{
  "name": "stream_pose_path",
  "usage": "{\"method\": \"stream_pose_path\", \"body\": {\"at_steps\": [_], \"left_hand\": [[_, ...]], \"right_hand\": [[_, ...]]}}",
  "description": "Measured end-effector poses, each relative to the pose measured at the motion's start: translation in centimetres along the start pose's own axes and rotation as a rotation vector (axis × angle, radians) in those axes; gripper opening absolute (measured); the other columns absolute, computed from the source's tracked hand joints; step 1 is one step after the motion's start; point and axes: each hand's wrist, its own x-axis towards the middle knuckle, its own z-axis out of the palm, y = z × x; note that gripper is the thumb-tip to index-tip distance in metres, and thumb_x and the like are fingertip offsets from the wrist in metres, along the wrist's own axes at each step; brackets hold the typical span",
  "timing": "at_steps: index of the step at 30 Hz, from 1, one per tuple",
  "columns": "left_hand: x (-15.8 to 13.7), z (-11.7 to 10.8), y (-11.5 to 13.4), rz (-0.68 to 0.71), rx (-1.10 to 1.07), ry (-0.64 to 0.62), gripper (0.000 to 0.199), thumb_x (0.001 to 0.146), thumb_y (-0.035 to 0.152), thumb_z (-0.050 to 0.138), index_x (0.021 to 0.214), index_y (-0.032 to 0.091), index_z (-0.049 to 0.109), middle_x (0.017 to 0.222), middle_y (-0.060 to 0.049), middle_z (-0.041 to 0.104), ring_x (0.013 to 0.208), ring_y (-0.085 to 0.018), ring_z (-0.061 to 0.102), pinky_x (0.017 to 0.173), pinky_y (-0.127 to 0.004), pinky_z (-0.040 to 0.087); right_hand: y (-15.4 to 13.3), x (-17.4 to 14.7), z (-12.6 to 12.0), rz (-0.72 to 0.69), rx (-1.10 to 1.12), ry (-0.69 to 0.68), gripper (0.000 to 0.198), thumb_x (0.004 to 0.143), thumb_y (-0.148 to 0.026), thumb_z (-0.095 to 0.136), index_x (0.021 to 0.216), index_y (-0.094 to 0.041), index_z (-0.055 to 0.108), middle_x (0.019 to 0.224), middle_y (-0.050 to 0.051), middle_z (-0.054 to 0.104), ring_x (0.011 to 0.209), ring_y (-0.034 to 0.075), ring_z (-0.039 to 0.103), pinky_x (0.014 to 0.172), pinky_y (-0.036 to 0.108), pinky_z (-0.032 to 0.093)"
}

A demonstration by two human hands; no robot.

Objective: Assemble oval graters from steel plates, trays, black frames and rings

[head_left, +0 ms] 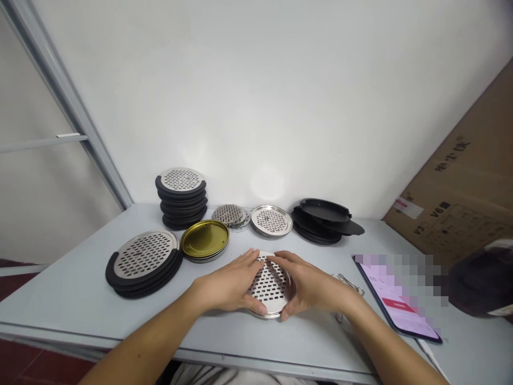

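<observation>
A round silver metal plate (271, 289) with rows of slots lies on the table near its front edge. My left hand (234, 280) curves round its left side, the thumb on the front rim and the fingers at the back. From the right, my right hand (306, 282) holds the same plate by its edge, thumb at the front and fingertips over the far rim. Behind my hands sits a stack of similar slotted silver plates (271, 220). Nearest my left hand is a gold-coloured round dish (205, 239) on a pile of thin discs.
Slotted plates in black rims form a tall stack (181, 200) and a lower stack (143, 262) at left. Black round trays (325, 219) are piled at back right. Small perforated discs (228, 214) lie between. Right are a phone (396, 299), metal clips (348, 283) and a cardboard box (452, 192).
</observation>
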Motion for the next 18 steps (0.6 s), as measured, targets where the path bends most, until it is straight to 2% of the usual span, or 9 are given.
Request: {"method": "stream_pose_path", "body": {"at_steps": [3, 9, 15, 18], "left_hand": [[0.2, 0.2, -0.2, -0.005, 0.0, 0.014, 0.095, 0.068, 0.056, 0.072, 0.148, 0.024, 0.03, 0.16, -0.009, 0.009, 0.147, -0.032, 0.005, 0.117, -0.047, 0.02], [0.5, -0.2, 1.0, -0.018, 0.04, 0.019, 0.103, 0.064, 0.057, 0.074, 0.148, 0.019, 0.029, 0.159, -0.016, 0.013, 0.146, -0.034, 0.008, 0.116, -0.048, 0.021], [0.4, -0.2, 1.0, 0.009, 0.022, 0.03, 0.098, 0.064, 0.057, 0.074, 0.146, 0.022, 0.033, 0.157, -0.014, 0.018, 0.146, -0.034, 0.01, 0.115, -0.048, 0.023], [0.2, -0.4, 0.9, 0.029, 0.01, 0.062, 0.095, 0.063, 0.057, 0.074, 0.144, 0.025, 0.036, 0.155, -0.012, 0.023, 0.144, -0.035, 0.017, 0.113, -0.047, 0.027]], "right_hand": [[0.1, 0.0, 0.0, 0.013, 0.005, -0.011, 0.109, 0.048, -0.038, 0.086, 0.145, -0.028, 0.037, 0.146, 0.011, 0.034, 0.125, 0.034, 0.046, 0.102, 0.04, 0.041], [0.0, 0.1, 0.0, 0.029, 0.002, -0.023, 0.107, 0.046, -0.039, 0.087, 0.142, -0.029, 0.041, 0.143, 0.01, 0.034, 0.12, 0.032, 0.049, 0.098, 0.039, 0.045], [0.0, 0.1, -0.1, 0.05, 0.007, -0.042, 0.108, 0.046, -0.04, 0.087, 0.142, -0.031, 0.04, 0.146, 0.009, 0.031, 0.124, 0.033, 0.046, 0.1, 0.039, 0.044], [0.3, 0.1, 0.0, 0.038, 0.004, -0.028, 0.109, 0.046, -0.04, 0.087, 0.144, -0.031, 0.039, 0.147, 0.01, 0.032, 0.127, 0.034, 0.043, 0.102, 0.04, 0.042]]}}
